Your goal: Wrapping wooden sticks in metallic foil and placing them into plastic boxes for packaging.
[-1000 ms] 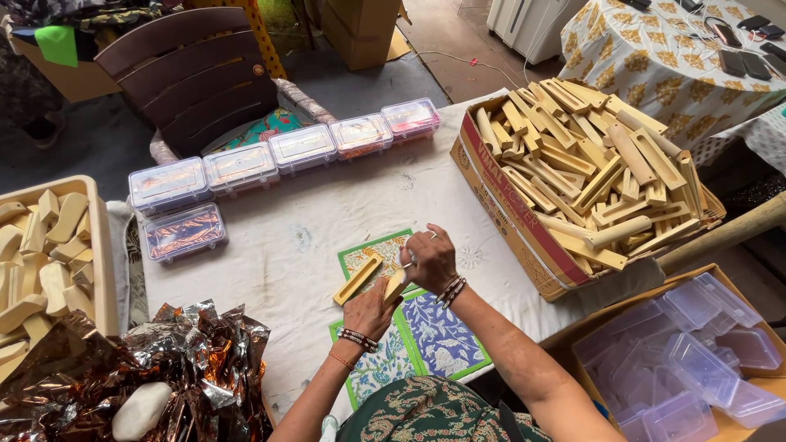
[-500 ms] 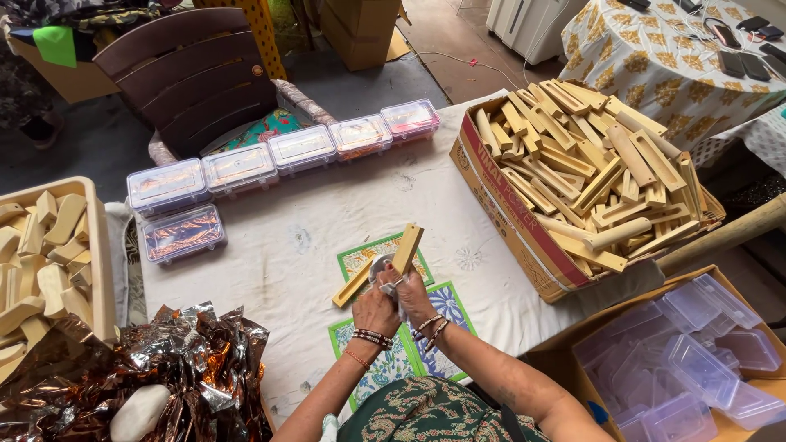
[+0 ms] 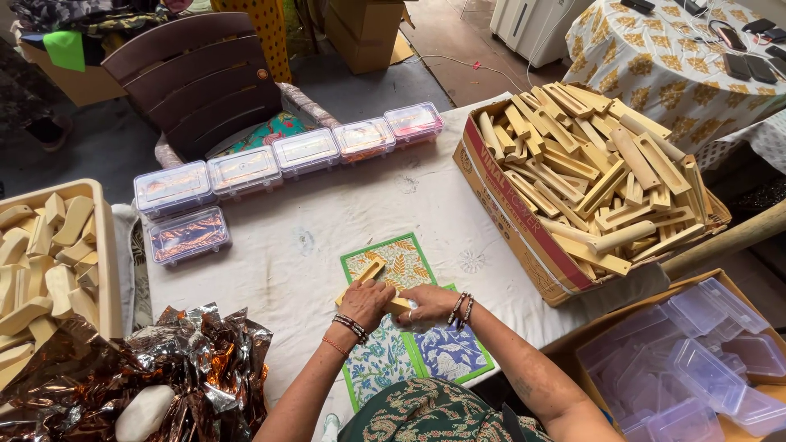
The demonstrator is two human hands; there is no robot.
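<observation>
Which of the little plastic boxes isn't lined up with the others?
The clear box with shiny brown foil inside. It sits alone in front of the row's left end, nearer the person.

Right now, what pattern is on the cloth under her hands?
Head view: the printed cloth has green-bordered floral panels, orange-yellow leaves above, blue flowers below.

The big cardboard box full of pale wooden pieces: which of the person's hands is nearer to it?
The right hand is nearer. The big cardboard box of pale wooden pieces stands to its right and further up the table. The left hand lies beside the right hand, on the side away from the box.
</observation>
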